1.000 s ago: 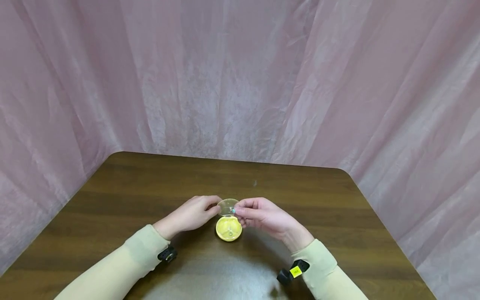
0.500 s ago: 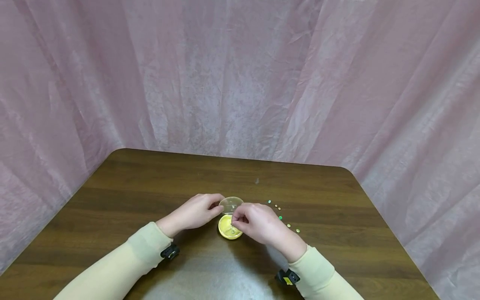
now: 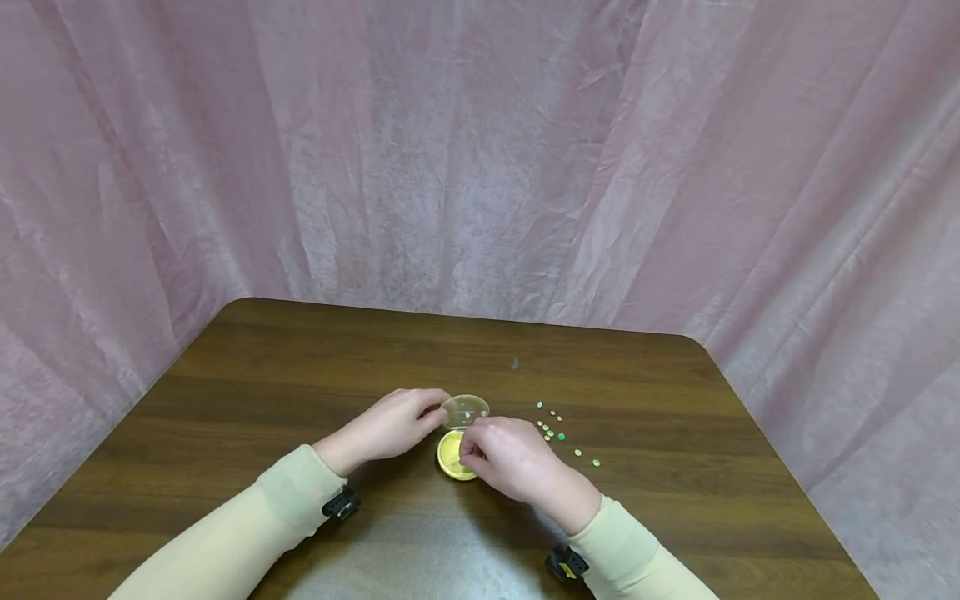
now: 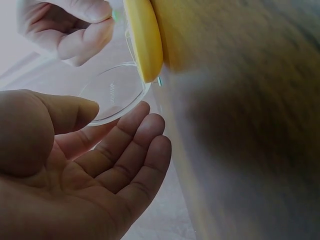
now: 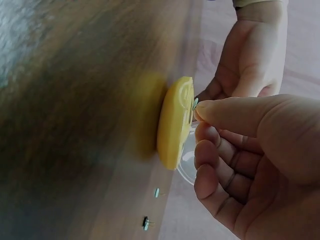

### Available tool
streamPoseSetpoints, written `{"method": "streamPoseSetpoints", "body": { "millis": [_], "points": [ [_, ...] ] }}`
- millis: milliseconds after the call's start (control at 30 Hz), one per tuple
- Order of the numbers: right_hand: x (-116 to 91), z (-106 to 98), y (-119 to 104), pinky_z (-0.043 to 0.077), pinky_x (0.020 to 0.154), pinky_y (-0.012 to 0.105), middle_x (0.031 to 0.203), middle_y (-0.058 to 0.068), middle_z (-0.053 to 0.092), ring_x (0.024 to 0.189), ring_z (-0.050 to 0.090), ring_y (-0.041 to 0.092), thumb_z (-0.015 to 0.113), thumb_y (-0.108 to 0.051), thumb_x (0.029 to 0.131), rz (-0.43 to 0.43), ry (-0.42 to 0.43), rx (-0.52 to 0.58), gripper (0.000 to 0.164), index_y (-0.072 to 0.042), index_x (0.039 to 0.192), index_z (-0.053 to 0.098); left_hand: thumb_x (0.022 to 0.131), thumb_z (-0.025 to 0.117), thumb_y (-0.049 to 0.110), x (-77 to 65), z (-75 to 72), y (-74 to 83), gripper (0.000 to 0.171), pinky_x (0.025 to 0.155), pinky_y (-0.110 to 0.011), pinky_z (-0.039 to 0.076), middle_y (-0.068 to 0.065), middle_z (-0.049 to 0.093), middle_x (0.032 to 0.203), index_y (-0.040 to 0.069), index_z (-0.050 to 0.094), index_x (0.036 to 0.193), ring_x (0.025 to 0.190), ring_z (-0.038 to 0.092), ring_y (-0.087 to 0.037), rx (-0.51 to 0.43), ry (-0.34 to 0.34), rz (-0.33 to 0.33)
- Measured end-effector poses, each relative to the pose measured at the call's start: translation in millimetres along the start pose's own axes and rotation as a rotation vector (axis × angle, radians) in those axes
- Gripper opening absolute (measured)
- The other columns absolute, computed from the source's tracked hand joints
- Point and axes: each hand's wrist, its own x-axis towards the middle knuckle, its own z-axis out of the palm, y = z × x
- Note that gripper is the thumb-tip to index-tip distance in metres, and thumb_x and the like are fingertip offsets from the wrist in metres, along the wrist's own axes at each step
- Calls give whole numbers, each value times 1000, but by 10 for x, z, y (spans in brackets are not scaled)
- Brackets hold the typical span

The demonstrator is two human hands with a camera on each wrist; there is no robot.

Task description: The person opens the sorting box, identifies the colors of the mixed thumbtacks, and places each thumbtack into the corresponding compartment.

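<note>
A round yellow box (image 3: 447, 458), its inside patterned like a lemon slice, lies on the table with its clear lid (image 3: 465, 410) raised at the far side. My left hand (image 3: 397, 421) holds the lid's left edge between thumb and index finger; its other fingers (image 4: 132, 165) extend loosely below in the left wrist view. Over the right part of the box, my right hand (image 3: 517, 462) pinches a small green flat-headed stud with a thin pin (image 5: 195, 104). That stud is right at the box's open face. The right hand hides part of the box's inside.
Several small green and yellowish studs (image 3: 561, 437) lie scattered on the brown wooden table (image 3: 337, 350), right of the box. Two show in the right wrist view, a nearer stud (image 5: 145, 223) and another stud (image 5: 157, 192), pins exposed. A pink curtain (image 3: 450, 167) hangs behind.
My right hand has turned over and come down from beside the lid onto the box, uncovering the scattered studs on the table. My left hand stays at the lid.
</note>
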Motion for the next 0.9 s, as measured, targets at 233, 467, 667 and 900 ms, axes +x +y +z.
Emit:
{"method": "streamPoseSetpoints", "body": {
  "millis": [233, 467, 667, 900],
  "points": [
    [-5, 13, 1, 43, 64, 23, 74, -19, 54, 69, 53, 2, 71, -21, 84, -18, -12, -13, 7, -24, 80, 68, 101, 56, 22, 6, 2, -9, 16, 75, -29, 45, 17, 62, 91, 20, 68, 112, 79, 55, -7, 0, -6, 5],
    [8, -78, 76, 43, 64, 23, 79, -17, 58, 70, 53, 2, 70, -19, 86, -3, 2, 24, 7, -24, 83, 74, 101, 55, 20, -6, -24, 13, 15, 75, -32, 45, 11, 65, 89, 19, 69, 107, 80, 56, -9, 11, -7, 0],
    [-12, -219, 285, 45, 65, 25, 80, -16, 58, 70, 54, 3, 72, -18, 85, 159, 45, 46, 7, -23, 89, 76, 101, 56, 20, -5, -35, 26, 13, 76, -34, 45, 10, 64, 86, 18, 69, 102, 79, 56, -10, 18, -5, -12],
    [-34, -220, 514, 46, 66, 28, 80, -13, 60, 72, 58, 5, 76, -17, 82, 277, 51, 24, 6, -21, 87, 76, 101, 56, 20, 3, -22, 6, 14, 75, -34, 44, 10, 65, 86, 17, 70, 102, 77, 55, -10, 21, -8, -18]
  ]
}}
